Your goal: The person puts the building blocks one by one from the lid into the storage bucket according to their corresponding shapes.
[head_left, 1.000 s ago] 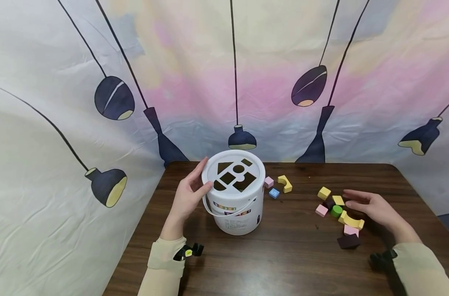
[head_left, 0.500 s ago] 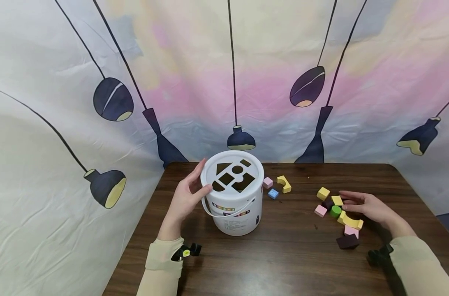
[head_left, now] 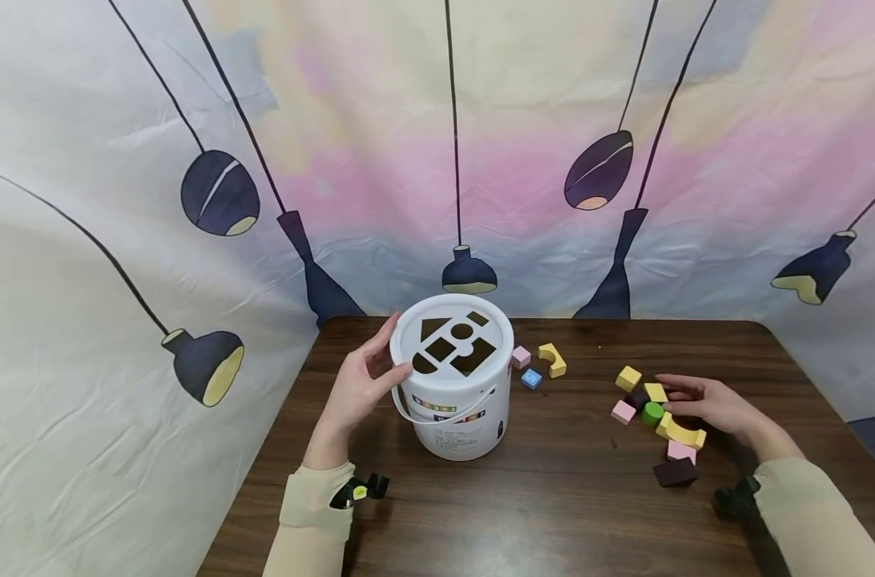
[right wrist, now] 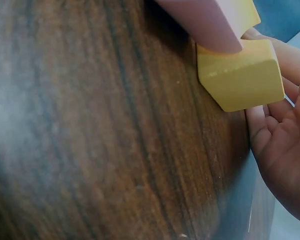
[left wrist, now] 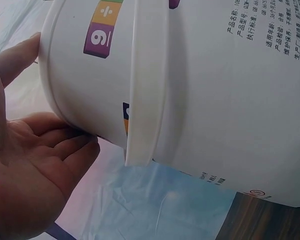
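A white lidded bucket (head_left: 461,417) with shaped holes in its lid stands on the table. My left hand (head_left: 360,385) holds it by the lid's rim, thumb at the front and fingers round the far left side. In the left wrist view the left hand (left wrist: 35,160) is against the rim. My right hand (head_left: 719,405) is at the right-hand blocks, thumb and fingers on either side of a yellow block (head_left: 655,393); contact is unclear. A yellow arch block (right wrist: 242,75) hides part of the right hand's fingers in the right wrist view.
Around the right hand lie a green cylinder (head_left: 652,413), a yellow cube (head_left: 628,378), a pink block (head_left: 623,412), a yellow arch (head_left: 681,433) and a dark block (head_left: 675,473). Behind the bucket's right side are a blue cube (head_left: 531,379) and another yellow arch (head_left: 553,361).
My right hand has moved slightly left, bringing its fingers alongside the yellow block. The left hand keeps its hold on the bucket, and the blocks lie as before.
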